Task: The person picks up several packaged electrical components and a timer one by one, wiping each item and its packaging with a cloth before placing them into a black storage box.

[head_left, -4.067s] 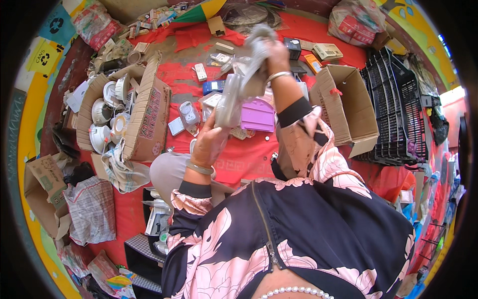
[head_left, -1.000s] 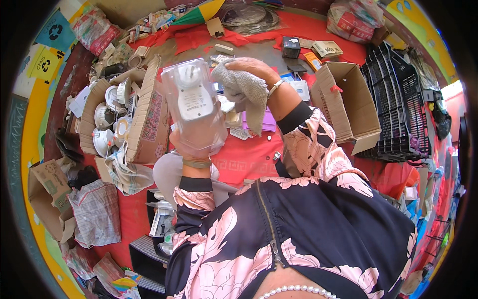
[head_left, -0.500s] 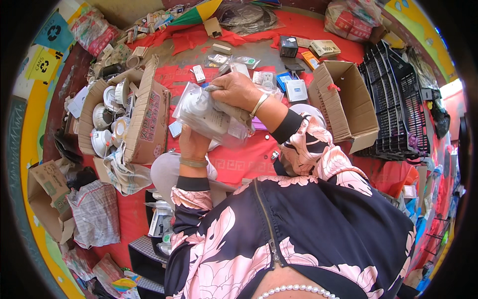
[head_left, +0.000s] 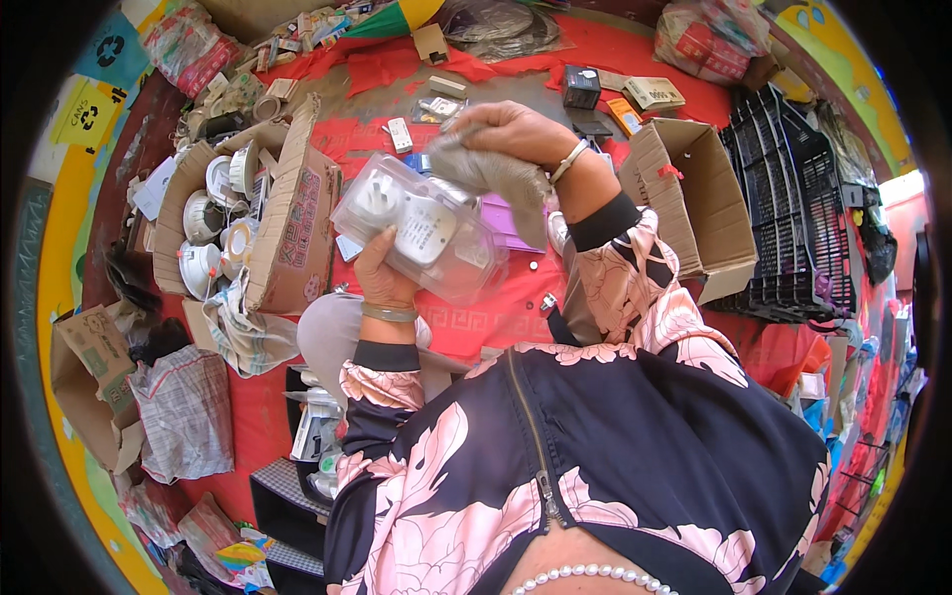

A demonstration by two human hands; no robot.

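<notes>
Closest to me, my left hand (head_left: 382,276) is closed from below around a clear plastic pack (head_left: 421,236) with a white plug adapter inside; the thumb lies on the front face and the other fingers are hidden behind it. The pack is lifted up in front of my chest, tilted, above the red cloth (head_left: 496,317). At the upper right corner of the pack, my right hand (head_left: 511,134) is closed on a grey rag (head_left: 496,178), which is pressed on the pack and hangs over its edge.

I think the pack may slip: the plastic is smooth, only one hand carries it, and the push of the rag from above could turn it out of the fingers. If it falls, it lands on the small things under it, such as the purple box (head_left: 516,223) just behind the pack.

Left of the pack is an open carton of white fittings (head_left: 223,223), near enough that a fall could hit it. Right of the pack, well apart, stands an empty brown carton (head_left: 694,203), and beyond that black plastic crates (head_left: 793,218). Behind the pack, farther on the cloth, small boxes (head_left: 615,94) lie scattered.
</notes>
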